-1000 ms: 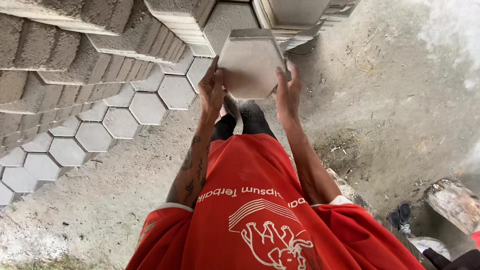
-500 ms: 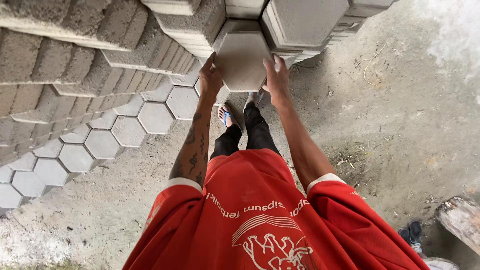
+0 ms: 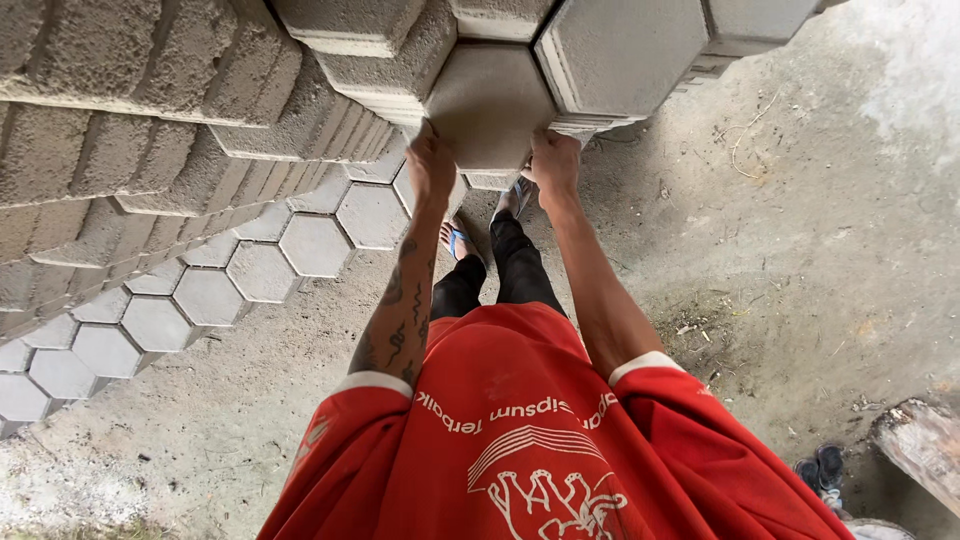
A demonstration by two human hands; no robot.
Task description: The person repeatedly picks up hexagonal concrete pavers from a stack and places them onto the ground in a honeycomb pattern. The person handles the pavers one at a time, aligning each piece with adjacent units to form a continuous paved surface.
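- Head view: the person's left hand (image 3: 432, 160) and right hand (image 3: 553, 163) clasp a grey hexagonal paving block (image 3: 488, 108) by its opposite lower edges, held out at arm's length.
- The block sits against a tall stack of matching blocks (image 3: 180, 110), just beside another hexagonal face (image 3: 625, 50).
- Judgement: the block should stay level, with fingers clear of the joint.

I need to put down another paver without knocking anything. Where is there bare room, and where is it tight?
Bare dirt ground lies right of the stacked pavers, up to the wooden piece. Tight: both hands grip a hexagonal paver against the stack, and laid pavers fill the left.
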